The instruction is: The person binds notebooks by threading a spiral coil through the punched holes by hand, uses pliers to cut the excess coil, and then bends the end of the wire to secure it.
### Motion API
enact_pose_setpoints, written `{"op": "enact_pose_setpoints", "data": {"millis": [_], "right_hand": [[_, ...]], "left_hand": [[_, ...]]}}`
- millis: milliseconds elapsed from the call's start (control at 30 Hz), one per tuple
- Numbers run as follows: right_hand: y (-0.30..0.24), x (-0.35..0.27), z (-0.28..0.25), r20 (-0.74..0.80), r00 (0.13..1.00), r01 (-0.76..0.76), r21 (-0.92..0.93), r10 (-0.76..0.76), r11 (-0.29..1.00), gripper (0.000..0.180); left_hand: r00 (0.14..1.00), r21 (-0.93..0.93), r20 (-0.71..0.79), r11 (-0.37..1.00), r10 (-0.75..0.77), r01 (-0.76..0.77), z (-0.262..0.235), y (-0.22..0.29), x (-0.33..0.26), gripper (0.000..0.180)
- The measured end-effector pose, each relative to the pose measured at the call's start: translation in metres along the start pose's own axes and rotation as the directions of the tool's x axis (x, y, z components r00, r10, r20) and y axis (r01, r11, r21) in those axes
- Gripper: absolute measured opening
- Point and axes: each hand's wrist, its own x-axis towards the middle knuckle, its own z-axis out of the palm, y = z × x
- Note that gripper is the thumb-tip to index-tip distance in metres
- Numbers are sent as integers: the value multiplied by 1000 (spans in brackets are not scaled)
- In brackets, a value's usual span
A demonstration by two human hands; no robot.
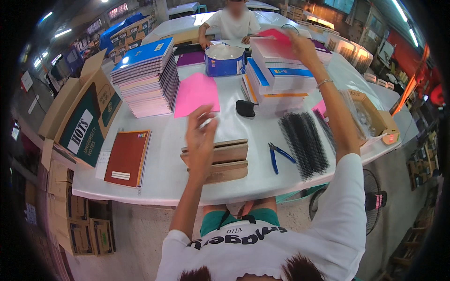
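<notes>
A small tan box (pixel 387 122) holds clear plastic (pixel 361 114); the blue tub (pixel 225 70), something white (pixel 224 51). I cannot tell whether the blurred left hand (pixel 200 136) or right hand (pixel 301 46) has its fingers (pixel 199 114) closed.

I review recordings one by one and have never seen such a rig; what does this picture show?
No machine here: a person works bare-handed, filmed by a fisheye camera on their head, so edges bend. On the white table are a stack of spiral notebooks, a brown notebook, blue-handled pliers and black binding coils. The right hand is at a bright pink sheet over a paper stack; blur hides whether it grips it. The left hand is above the table, holding nothing I can make out.
</notes>
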Motion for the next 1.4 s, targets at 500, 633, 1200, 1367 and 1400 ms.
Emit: {"op": "enact_pose_setpoints", "data": {"millis": [500, 633, 1200, 1367, 1400], "right_hand": [[-185, -194, -115, -127, 913, 406, 340, -387, 848, 68], [-151, -227, -97, 47, 992, -112, 742, 115, 661, 84], [-172, -261, -7, 509, 732, -243, 816, 452, -525, 42], [-181, -272, 3, 532, 739, -280, 801, 413, -529, 37], [-186, -271, 1, 545, 733, -291, 793, 408, -536, 36]], "left_hand": [[810, -313, 358, 758, -463, 572, 19, 40, 27, 44], [822, 87, 494, 957, -283, 278, 11, 61, 29, 42], [767, 294, 600, 954, -227, 53, -6, 40, 39, 56], [785, 353, 539, 928, -305, 119, -22, 33, 36, 48], [801, 362, 509, 923, -315, 133, -26, 28, 33, 45]]}}
